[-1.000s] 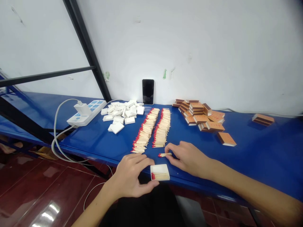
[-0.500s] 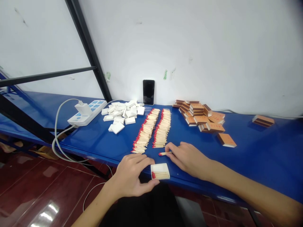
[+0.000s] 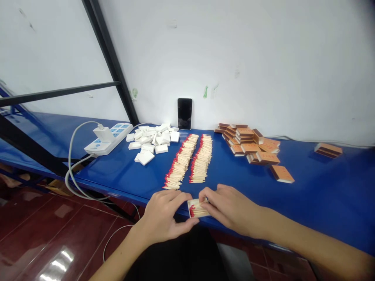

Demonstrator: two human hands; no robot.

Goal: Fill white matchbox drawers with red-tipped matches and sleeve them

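Note:
At the table's front edge, my left hand [image 3: 166,214] grips a small white matchbox tray [image 3: 194,201] by its left end, between thumb and fingers. Red-headed matches [image 3: 200,213] lie inside the tray, heads to the left. My right hand [image 3: 231,208] is closed in a pinch over the tray's right part, its fingertips on matches there; the fingers partly hide them. Just beyond, two long rows of loose matches, a left row [image 3: 181,162] and a right row [image 3: 201,160], lie on the blue table [image 3: 240,173].
White trays [image 3: 155,138] are heaped at the back left, near a power strip [image 3: 109,139] with a plugged-in charger. Orange-brown matchbox sleeves [image 3: 249,142] are piled at the back right. A phone [image 3: 184,114] leans on the wall. A black metal frame [image 3: 113,62] rises at left.
My right hand has moved left and down with matches, from beside the right row to inside the tray. The tray has risen slightly in my left hand.

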